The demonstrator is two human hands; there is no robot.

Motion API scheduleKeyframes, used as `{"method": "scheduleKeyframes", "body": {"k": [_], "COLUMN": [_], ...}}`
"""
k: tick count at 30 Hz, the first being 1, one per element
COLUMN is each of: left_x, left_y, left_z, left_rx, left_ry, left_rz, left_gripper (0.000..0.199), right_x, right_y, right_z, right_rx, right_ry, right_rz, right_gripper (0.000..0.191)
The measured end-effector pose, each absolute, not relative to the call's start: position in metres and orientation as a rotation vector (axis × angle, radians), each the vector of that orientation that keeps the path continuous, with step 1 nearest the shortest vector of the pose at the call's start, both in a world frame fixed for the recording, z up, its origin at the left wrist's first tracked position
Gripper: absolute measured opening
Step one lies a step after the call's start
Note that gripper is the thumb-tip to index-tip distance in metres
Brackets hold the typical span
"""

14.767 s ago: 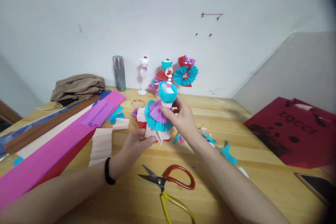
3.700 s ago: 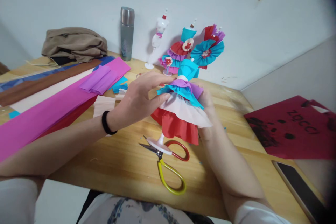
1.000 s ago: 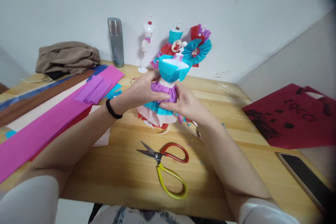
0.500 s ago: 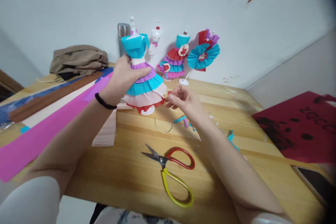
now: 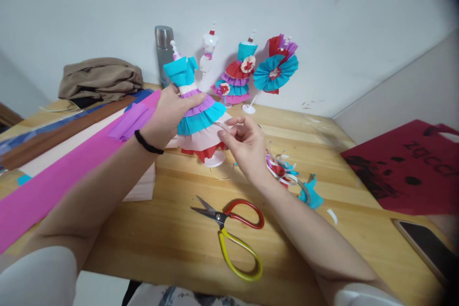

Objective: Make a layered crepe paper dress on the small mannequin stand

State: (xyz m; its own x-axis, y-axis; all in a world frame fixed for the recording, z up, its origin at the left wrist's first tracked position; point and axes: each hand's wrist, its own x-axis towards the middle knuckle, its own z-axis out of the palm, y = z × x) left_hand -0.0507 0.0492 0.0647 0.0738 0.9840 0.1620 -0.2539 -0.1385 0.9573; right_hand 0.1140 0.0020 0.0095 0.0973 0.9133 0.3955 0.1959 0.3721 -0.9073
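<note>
My left hand (image 5: 181,110) is closed around the waist of a small dress form (image 5: 201,117) in a crepe-paper dress, which leans to the left. Its bodice is turquoise, and the ruffled tiers run purple, turquoise, pale pink and red. A white round base (image 5: 215,158) shows under the hem. At the right side of the skirt, my right hand (image 5: 244,141) has thumb and forefinger pinched on the pale pink tier; whether something small is also between the fingertips, I cannot tell. Open-bladed scissors (image 5: 221,220) with one red and one yellow handle lie in front.
Behind stand a bare white dress form (image 5: 208,52), two decorated ones (image 5: 238,69) (image 5: 276,69) and a steel flask (image 5: 164,50). Crepe-paper strips (image 5: 82,162) and brown cloth (image 5: 102,79) lie left. Paper scraps (image 5: 311,193), a red bag (image 5: 405,167) and a phone (image 5: 423,246) are at right.
The dress form has tipped to the left and its base has swung right. My right hand had a small red piece at its fingertips beside the skirt; now the fingers are on the pale pink tier.
</note>
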Motion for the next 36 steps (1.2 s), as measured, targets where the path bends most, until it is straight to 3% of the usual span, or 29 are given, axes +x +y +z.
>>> {"method": "scheduleKeyframes", "body": {"k": [5, 10, 20, 28, 31, 36], "left_x": [-0.055, -0.054, -0.057, -0.057, -0.056, -0.058], "left_y": [0.054, 0.052, 0.049, 0.052, 0.051, 0.062], "left_z": [0.062, 0.062, 0.065, 0.063, 0.066, 0.06], "left_rx": [1.195, 1.163, 1.218, 1.169, 1.098, 0.921], "left_ry": [0.863, 0.856, 0.863, 0.797, 0.813, 0.844], "left_rz": [1.294, 1.269, 1.168, 1.035, 0.983, 0.813], "left_gripper": [0.011, 0.01, 0.008, 0.016, 0.021, 0.028], "right_x": [0.112, 0.112, 0.122, 0.12, 0.125, 0.139], "right_y": [0.0, 0.001, 0.0, -0.003, -0.005, -0.003], "right_z": [0.009, 0.007, 0.009, 0.012, 0.018, 0.032], "right_rx": [-1.021, -1.049, -1.107, -1.118, -1.063, -0.669], "right_ry": [-1.328, -1.37, -1.616, -1.511, -1.638, -2.174], "right_rz": [0.689, 0.718, 0.092, 0.39, 0.269, -0.168], "right_gripper": [0.011, 0.015, 0.004, 0.026, 0.007, 0.037]}}
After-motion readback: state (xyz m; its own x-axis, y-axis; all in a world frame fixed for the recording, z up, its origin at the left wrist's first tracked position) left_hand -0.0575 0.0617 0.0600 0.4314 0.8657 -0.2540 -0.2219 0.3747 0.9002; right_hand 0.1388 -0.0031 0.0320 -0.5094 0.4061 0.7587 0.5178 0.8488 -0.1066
